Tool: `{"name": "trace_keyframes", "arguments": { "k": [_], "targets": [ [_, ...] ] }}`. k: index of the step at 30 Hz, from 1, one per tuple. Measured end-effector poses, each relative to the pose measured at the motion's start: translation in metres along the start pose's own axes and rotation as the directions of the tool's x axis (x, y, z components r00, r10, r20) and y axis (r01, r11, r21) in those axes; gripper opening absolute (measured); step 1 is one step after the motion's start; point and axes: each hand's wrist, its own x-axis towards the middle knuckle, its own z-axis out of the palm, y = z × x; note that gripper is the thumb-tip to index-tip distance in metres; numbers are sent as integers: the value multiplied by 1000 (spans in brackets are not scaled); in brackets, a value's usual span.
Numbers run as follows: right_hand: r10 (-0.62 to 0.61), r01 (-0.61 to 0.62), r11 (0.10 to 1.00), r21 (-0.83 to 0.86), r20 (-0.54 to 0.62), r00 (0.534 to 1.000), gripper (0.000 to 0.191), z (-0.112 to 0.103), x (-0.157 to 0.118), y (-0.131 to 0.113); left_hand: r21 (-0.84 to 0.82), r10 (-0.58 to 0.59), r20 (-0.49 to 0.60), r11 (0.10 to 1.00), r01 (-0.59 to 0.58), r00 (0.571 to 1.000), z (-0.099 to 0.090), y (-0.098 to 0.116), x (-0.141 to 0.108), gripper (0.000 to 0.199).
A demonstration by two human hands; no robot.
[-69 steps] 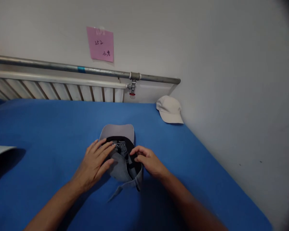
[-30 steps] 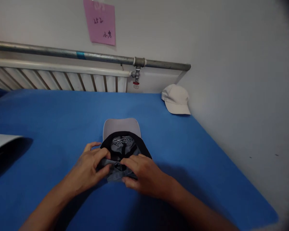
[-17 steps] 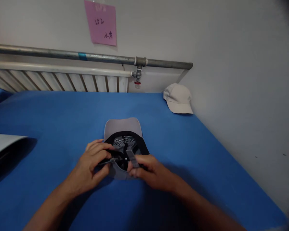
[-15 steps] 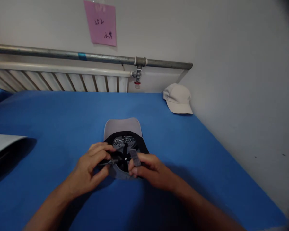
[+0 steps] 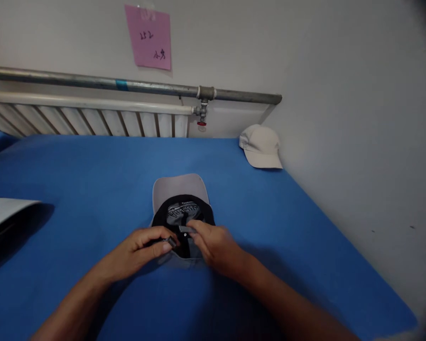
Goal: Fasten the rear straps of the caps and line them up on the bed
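A grey baseball cap [image 5: 181, 187] lies upside down on the blue table, its brim pointing away from me and its black-lined inside facing up. At the cap's near left edge, my left hand [image 5: 142, 248] is closed, with thumb and fingers pinching a small buckle [image 5: 171, 241] on the back strap. My right hand [image 5: 215, 246] pinches the grey strap end [image 5: 185, 229] over the cap's opening. A short gap separates strap end and buckle. Both hands partly cover the cap's back edge.
A beige cap [image 5: 262, 147] sits at the far right corner beside the wall. At the left edge lies a white object with a dark inside [image 5: 7, 213]. Behind the blue table [image 5: 92, 180] are a radiator [image 5: 102, 121] and a metal pipe [image 5: 156, 88].
My right hand has turned, and the strap end now points left toward the buckle instead of standing up. My left hand's fingers have closed into a pinch on the buckle.
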Motion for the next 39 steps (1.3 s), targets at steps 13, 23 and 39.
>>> {"name": "trace_keyframes", "arguments": {
  "k": [13, 23, 39],
  "targets": [
    [7, -14, 955, 295, 26, 1000, 22, 7, -2, -16, -234, -154, 99, 957, 173, 983, 5, 0, 3, 27],
    [283, -372, 652, 661, 242, 928, 3, 6, 7, -12, -180, -78, 79, 979, 91, 994, 5, 0, 6, 24],
    [244, -374, 312, 873, 307, 920, 12, 7, 10, 0, -417, -128, -18, 902, 109, 992, 6, -7, 4, 10]
  ]
}}
